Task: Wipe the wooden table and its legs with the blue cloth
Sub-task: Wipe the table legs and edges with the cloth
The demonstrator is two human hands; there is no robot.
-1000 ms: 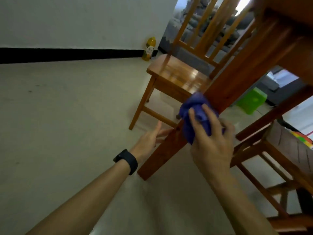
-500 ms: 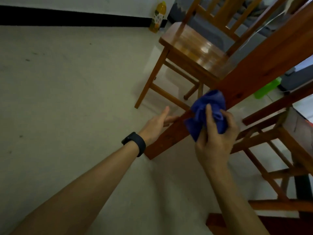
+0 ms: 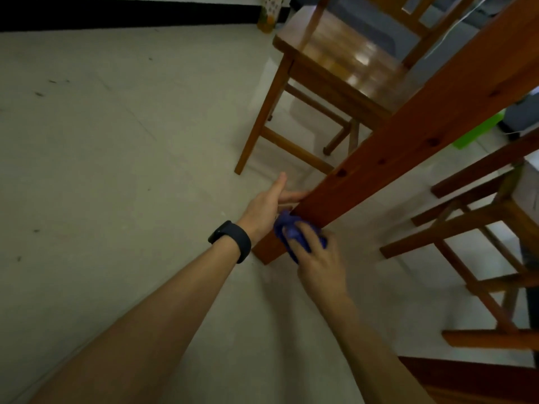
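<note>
Right hand point(image 3: 319, 258) clamps blue cloth point(image 3: 287, 228) against table leg point(image 3: 408, 141) (near its foot).

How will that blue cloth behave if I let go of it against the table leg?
The blue cloth looks soft and bunched under the right hand, so it would probably slump and drop to the floor. It likely weighs little. Pressed on the smooth table leg, it should slide easily.
</note>
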